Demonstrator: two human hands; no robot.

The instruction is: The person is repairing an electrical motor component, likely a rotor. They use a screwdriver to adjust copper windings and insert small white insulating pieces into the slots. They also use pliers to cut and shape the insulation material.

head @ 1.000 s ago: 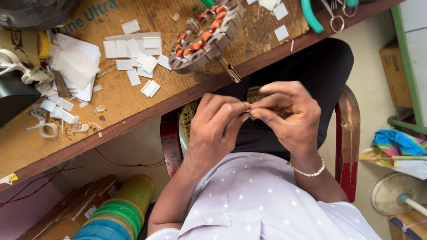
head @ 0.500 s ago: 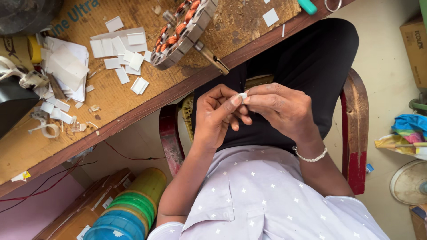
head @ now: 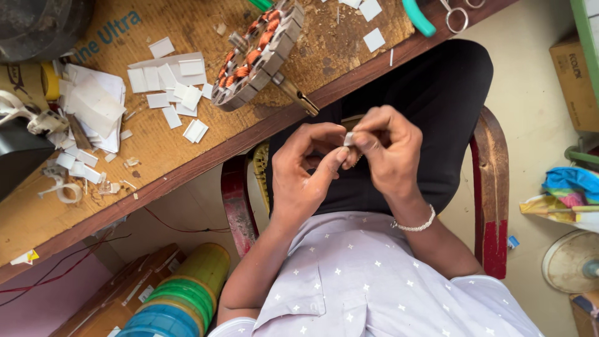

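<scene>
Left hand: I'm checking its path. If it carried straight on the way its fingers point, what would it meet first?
The small white paper piece pinched between both hands, then the right hand.

Small white paper slip (head: pixel 349 138): fingertips are covering most of it. Steel scissors (head: pixel 457 14) and teal-handled pliers (head: pixel 417 16): the top edge is cutting both off.

Surface: worn brown wooden workbench (head: pixel 187 140) | Centre: round grey metal stator with copper windings (head: pixel 257 56), tilted | Left: scattered white paper slips (head: pixel 168 87) | Far edge: steel scissors (head: pixel 455 12), teal-handled tool (head: pixel 417 15)
</scene>
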